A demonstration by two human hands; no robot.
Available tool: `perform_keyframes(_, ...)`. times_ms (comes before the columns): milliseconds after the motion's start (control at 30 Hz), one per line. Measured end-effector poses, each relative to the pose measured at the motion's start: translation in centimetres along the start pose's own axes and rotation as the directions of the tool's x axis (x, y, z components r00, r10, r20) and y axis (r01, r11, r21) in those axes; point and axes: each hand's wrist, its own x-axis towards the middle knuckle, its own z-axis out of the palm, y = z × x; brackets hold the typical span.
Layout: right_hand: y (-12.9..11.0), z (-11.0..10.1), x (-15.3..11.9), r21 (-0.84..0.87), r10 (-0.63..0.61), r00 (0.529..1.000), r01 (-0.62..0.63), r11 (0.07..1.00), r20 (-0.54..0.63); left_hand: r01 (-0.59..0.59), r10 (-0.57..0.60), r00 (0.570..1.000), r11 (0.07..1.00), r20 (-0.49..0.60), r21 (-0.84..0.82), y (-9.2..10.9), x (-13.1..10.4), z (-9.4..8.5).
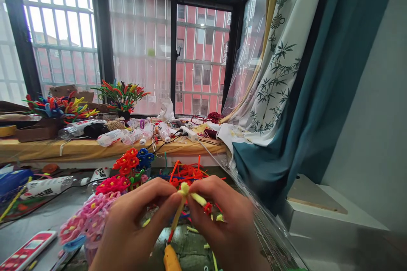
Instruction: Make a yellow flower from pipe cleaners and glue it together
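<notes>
My left hand (143, 216) and my right hand (222, 216) meet in the middle of the view. Their thumbs and forefingers are closed on a short yellow pipe cleaner (184, 188), which is bent into a small knob at the top. One yellow end (199, 199) sticks out under my right fingers, near a small red fuzzy piece (207, 208). A thin tan-and-red strand hangs down below the fingertips. Beneath it lies a yellow-handled tool (171, 258) with a dark tip; its kind is unclear. Loose yellow pipe cleaner scraps lie on the green work surface (187, 241).
Pink pipe cleaner flowers (92, 216) stand left of my hands, with red flowers (126, 159) and blue flowers (145, 158) behind. Red pipe cleaners (187, 172) are heaped beyond. A pink-and-white device (28, 252) lies at the left. Bottles (110, 137) and a power strip (190, 134) crowd the windowsill.
</notes>
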Motion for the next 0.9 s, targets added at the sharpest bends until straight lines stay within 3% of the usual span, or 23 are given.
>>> perform_keyframes(167,0.4,-0.4,0.2,-0.174,-0.299,0.952,0.305,0.936,0.062,0.286,-0.261,0.957,0.925,0.127,-0.251,-0.1,0.0,0.5)
perform_keyframes(267,0.5,-0.5,0.4,-0.268,-0.388,0.913,0.408,0.873,0.126,0.333,-0.318,0.943,0.886,0.099,-0.322,-0.5,0.0,0.7)
perform_keyframes(467,0.6,-0.4,0.6,-0.362,-0.495,0.827,0.562,0.744,0.267,0.401,-0.368,0.913,0.887,0.174,-0.23,-2.1,0.4,-0.5)
perform_keyframes(533,0.7,-0.4,0.7,-0.356,-0.507,0.82,0.572,0.739,0.264,0.394,-0.348,0.911,0.893,0.223,-0.217,-2.8,0.5,-0.7)
perform_keyframes(667,1.0,-0.6,0.6,-0.298,-0.461,0.849,0.523,0.798,0.256,0.386,-0.311,0.907,0.883,0.284,-0.266,-2.7,0.7,-0.4)
perform_keyframes(900,2.1,0.4,-0.7,-0.264,-0.275,0.949,0.308,0.914,0.154,0.324,-0.288,0.941,0.917,0.176,-0.233,-0.8,0.4,0.5)
